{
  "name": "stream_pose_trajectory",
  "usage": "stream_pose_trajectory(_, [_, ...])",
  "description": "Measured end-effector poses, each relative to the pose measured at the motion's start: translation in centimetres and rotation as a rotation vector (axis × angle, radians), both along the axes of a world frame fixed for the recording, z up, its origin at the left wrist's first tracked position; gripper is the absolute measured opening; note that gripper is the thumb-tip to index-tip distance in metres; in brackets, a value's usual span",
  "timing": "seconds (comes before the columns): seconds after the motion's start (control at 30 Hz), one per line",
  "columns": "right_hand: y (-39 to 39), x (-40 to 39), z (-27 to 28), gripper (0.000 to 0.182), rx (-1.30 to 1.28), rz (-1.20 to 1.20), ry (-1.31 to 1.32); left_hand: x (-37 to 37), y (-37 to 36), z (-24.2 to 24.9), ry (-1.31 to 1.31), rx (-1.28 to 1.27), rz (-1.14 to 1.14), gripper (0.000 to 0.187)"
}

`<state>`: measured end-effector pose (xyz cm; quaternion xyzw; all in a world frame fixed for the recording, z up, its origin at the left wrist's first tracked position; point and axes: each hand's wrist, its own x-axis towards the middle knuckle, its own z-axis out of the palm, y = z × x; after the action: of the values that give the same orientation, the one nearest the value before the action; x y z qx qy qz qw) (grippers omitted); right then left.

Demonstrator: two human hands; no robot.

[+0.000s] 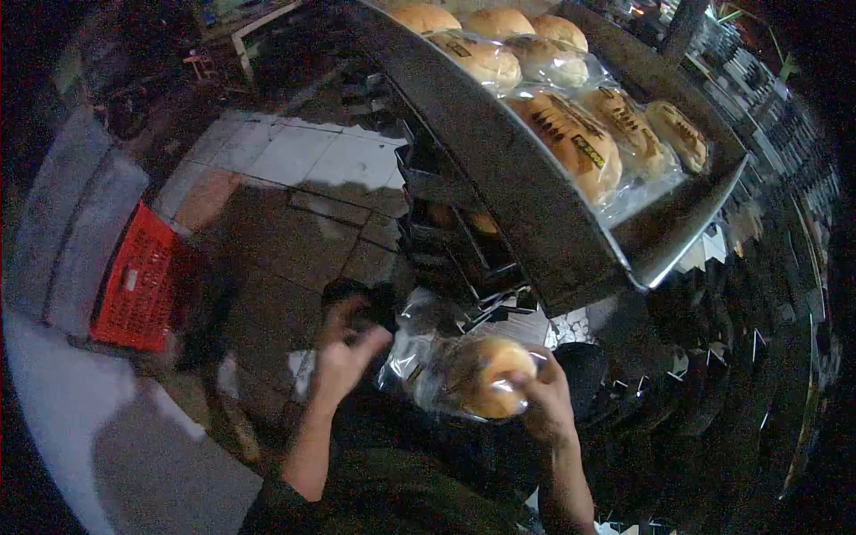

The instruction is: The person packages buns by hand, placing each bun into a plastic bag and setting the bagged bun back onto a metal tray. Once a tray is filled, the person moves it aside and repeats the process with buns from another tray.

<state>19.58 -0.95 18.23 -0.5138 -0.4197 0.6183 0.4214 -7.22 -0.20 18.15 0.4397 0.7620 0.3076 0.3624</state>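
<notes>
In front of my body, my right hand [546,399] grips a bread bun [495,379] at its right end. Clear plastic wraps the bun, and the loose end of the plastic bag [415,343] spreads out to the left. My left hand [349,352] is just left of that loose plastic, its fingers smeared by motion. Above and to the right, a dark metal tray [486,147] carries several more buns [575,147] in printed clear bags, lying in rows.
A red plastic crate [135,281] stands on the left beside a pale wall. Below the tray is a stack of dark trays [446,214], one with bread inside. Many metal trays or tins [713,357] are piled on the right. Tiled floor [294,152] lies beyond my hands.
</notes>
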Motion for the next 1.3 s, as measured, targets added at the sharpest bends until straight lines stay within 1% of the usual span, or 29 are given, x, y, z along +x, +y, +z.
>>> stream_pose_trajectory(0.03, [0.2,0.1,-0.4,0.043,-0.072,-0.168,0.172,0.2,-0.8,-1.1,0.008,0.010,0.008,0.039])
stream_pose_trajectory(0.07, [-0.1,-0.5,-0.4,0.035,-0.009,-0.275,0.290,0.6,-2.3,-3.2,-0.236,0.237,0.210,0.039])
stream_pose_trajectory(0.1, [-0.4,-0.9,-1.1,0.031,0.084,-0.320,0.168,0.9,-3.0,-4.2,-0.481,0.473,0.409,0.039])
stream_pose_trajectory(0.13, [-1.3,-2.1,-2.0,0.033,0.176,-0.276,0.070,4.0,-3.3,-1.3,-0.607,0.402,0.334,0.042])
stream_pose_trajectory(0.17, [-2.2,-3.8,-2.6,0.036,0.266,-0.230,-0.031,6.7,-3.1,-2.0,-0.742,0.455,0.352,0.046])
stream_pose_trajectory(0.2, [-3.1,-5.3,-2.2,0.046,0.374,0.051,-0.118,7.9,-2.8,-3.4,-0.878,0.507,0.375,0.050])
stream_pose_trajectory(0.23, [-4.2,-6.8,-1.1,0.056,0.476,0.336,-0.204,5.8,-1.1,-2.7,-1.159,0.390,0.056,0.052])
stream_pose_trajectory(0.27, [-4.8,-8.5,0.1,0.066,0.683,0.394,-0.268,5.1,-0.1,-1.8,-1.610,0.253,0.106,0.045])
stream_pose_trajectory(0.33, [-4.6,-9.5,-0.2,0.093,0.989,0.481,-0.326,4.6,-0.6,-6.2,-1.839,0.098,-0.065,0.060])
stream_pose_trajectory(0.37, [-4.1,-9.3,0.0,0.093,1.000,0.500,-0.325,4.5,-0.7,-7.1,-1.911,0.050,-0.126,0.065])
stream_pose_trajectory(0.43, [-3.0,-8.4,0.5,0.101,1.151,0.241,-0.086,5.6,-0.6,-8.3,-1.421,0.253,-0.304,0.069])
stream_pose_trajectory(0.47, [-2.3,-7.9,1.0,0.105,1.075,0.291,0.100,6.5,-0.8,-8.7,-1.172,0.327,-0.372,0.071])
stream_pose_trajectory(0.53, [-1.9,-6.6,2.2,0.100,1.056,0.377,-0.207,7.4,-0.8,-8.7,-0.649,0.445,-0.497,0.075])
stream_pose_trajectory(0.57, [-1.7,-6.7,2.7,0.099,1.024,0.425,-0.341,6.4,-0.6,-8.6,-1.030,0.462,-0.455,0.077])
stream_pose_trajectory(0.63, [-1.3,-8.5,1.7,0.074,0.674,0.785,-0.488,4.5,-0.1,-7.3,-1.862,0.430,-0.317,0.080])
stream_pose_trajectory(0.7, [-0.8,-9.4,1.6,0.049,0.918,0.894,-0.727,3.5,0.9,-8.1,-2.105,0.362,-0.085,0.071])
stream_pose_trajectory(0.73, [-0.5,-9.2,0.7,0.049,0.918,0.906,-0.730,3.3,1.0,-8.8,-2.111,0.371,-0.077,0.071])
stream_pose_trajectory(0.8, [-0.3,-7.9,-2.5,0.035,1.113,0.609,-1.018,3.4,0.4,-10.9,-1.849,0.309,0.092,0.069])
stream_pose_trajectory(0.83, [0.6,-8.6,-3.4,0.035,1.103,0.619,-1.020,3.8,0.9,-12.1,-1.855,0.302,0.103,0.069])
stream_pose_trajectory(0.87, [1.9,-9.4,-4.0,0.029,1.003,0.630,-1.021,4.6,1.7,-13.4,-1.620,0.355,0.090,0.067])
stream_pose_trajectory(0.9, [2.4,-9.8,-4.6,0.023,0.906,0.641,-1.020,4.2,2.2,-14.9,-1.871,0.259,0.133,0.066])
stream_pose_trajectory(0.93, [0.8,-10.5,-3.4,0.017,1.010,0.887,-1.089,3.7,2.7,-14.5,-2.110,0.140,0.208,0.064])
stream_pose_trajectory(0.97, [-0.5,-10.1,-1.2,0.015,1.177,1.005,-0.750,4.6,2.5,-13.9,-2.090,0.200,0.336,0.064])
stream_pose_trajectory(1.0, [-1.7,-9.0,-0.9,0.016,0.988,0.911,-0.662,5.3,2.3,-11.2,-2.061,0.263,0.459,0.063])
stream_pose_trajectory(1.03, [-2.7,-7.8,-0.6,0.018,0.799,0.809,-0.576,4.4,3.0,-10.9,-2.214,0.161,0.508,0.062])
stream_pose_trajectory(1.1, [-1.5,-7.3,0.1,0.018,0.946,0.270,-1.051,3.8,3.1,-9.1,-2.149,0.289,0.456,0.062])
stream_pose_trajectory(1.17, [-1.2,-7.8,-0.7,0.021,0.481,0.131,-0.726,3.6,2.5,-6.6,-2.079,0.396,0.406,0.062])
stream_pose_trajectory(1.23, [-0.6,-6.2,-2.5,0.023,0.036,0.334,-0.136,3.5,2.4,-4.7,-1.938,0.390,0.333,0.062])
stream_pose_trajectory(1.3, [-1.0,-5.6,-3.2,0.027,0.192,0.332,-0.167,3.6,2.5,-4.3,-1.905,0.384,0.346,0.063])
